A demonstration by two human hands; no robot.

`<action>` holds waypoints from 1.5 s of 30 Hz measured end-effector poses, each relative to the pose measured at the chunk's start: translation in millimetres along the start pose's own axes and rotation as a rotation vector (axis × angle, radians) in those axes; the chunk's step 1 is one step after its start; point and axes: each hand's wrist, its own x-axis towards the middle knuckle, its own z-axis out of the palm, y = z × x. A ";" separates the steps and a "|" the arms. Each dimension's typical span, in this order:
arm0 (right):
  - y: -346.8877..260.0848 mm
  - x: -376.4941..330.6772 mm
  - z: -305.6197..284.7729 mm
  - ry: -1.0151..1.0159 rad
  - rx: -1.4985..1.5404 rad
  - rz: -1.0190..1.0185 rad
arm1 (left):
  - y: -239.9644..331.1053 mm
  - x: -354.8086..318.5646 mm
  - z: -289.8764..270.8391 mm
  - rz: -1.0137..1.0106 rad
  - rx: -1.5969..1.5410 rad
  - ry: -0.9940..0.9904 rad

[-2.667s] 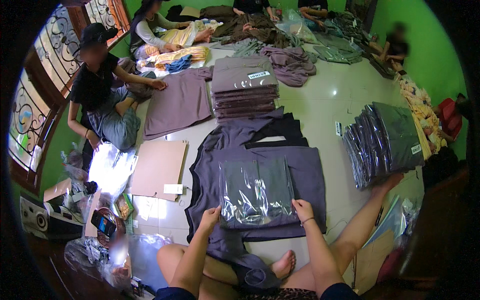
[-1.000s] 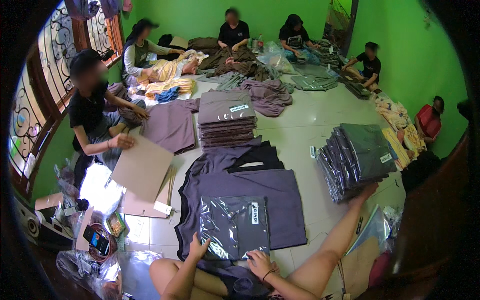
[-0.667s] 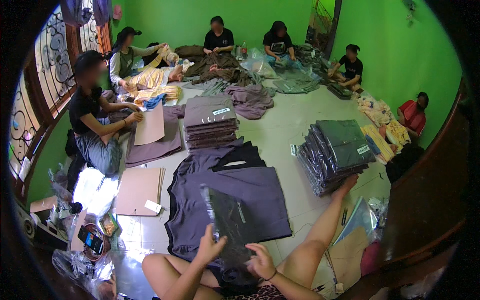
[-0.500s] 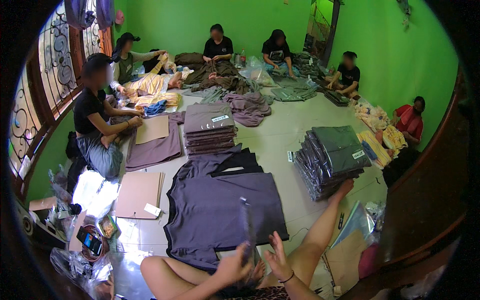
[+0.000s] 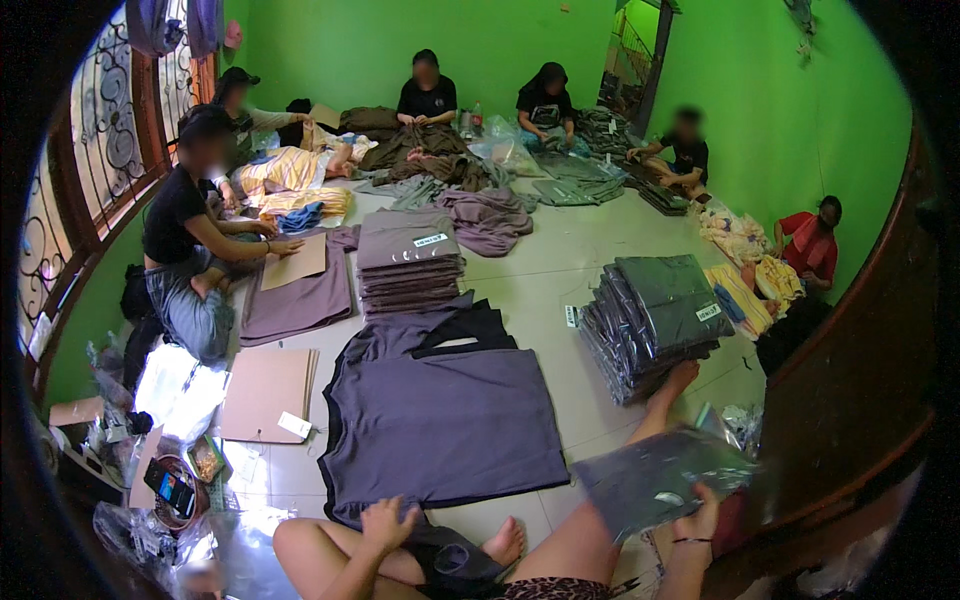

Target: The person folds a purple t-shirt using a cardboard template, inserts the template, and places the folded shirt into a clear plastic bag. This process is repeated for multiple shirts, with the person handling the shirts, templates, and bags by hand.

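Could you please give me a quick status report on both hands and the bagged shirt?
Right hand grips bagged shirt, swung out right. Left hand open at hem of spread grey shirt. Outstretched leg lies between bag and bagged stack.

The bagged garment (image 5: 665, 478) in the right hand (image 5: 697, 518) is smeared by motion blur — its contents unreadable — while both forearms are cut off by the lower edge and the left hand (image 5: 388, 522) hides the spread shirt's (image 5: 445, 420) hem.

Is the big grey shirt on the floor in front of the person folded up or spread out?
Spread out. The grey shirt lies flat and open on the tiled floor, unlike the folded stack behind it.
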 end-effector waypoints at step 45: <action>42.4 280.1 115.0 -0.184 -0.230 0.029 | -141.9 53.6 22.9 -0.601 -0.409 0.273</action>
